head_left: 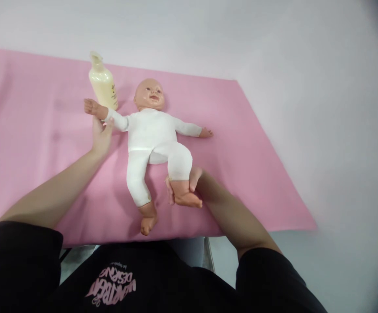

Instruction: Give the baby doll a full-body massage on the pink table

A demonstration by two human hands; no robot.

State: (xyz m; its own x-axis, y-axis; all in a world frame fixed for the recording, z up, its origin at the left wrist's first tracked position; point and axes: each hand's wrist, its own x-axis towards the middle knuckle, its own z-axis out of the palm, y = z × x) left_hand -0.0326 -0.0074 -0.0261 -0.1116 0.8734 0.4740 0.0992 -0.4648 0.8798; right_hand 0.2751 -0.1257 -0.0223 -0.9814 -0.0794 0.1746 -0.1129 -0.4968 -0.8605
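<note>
A baby doll (152, 130) with a white cloth body lies face up, its head away from me and its feet towards me. My left hand (102, 135) is closed around the doll's arm on the left, near the wrist, and lifts it a little. On the other side, my right hand (194, 179) grips the doll's lower leg from behind, just above the foot. That leg is bent and raised, while the other leg lies stretched out. Part of my right hand's fingers is hidden behind the leg.
A pump bottle (105, 87) of pale yellow liquid stands just behind the doll's raised hand. Everything rests on a pink padded table cover (234, 156), whose right edge slants down towards me. A pale wall (189, 34) lies beyond it.
</note>
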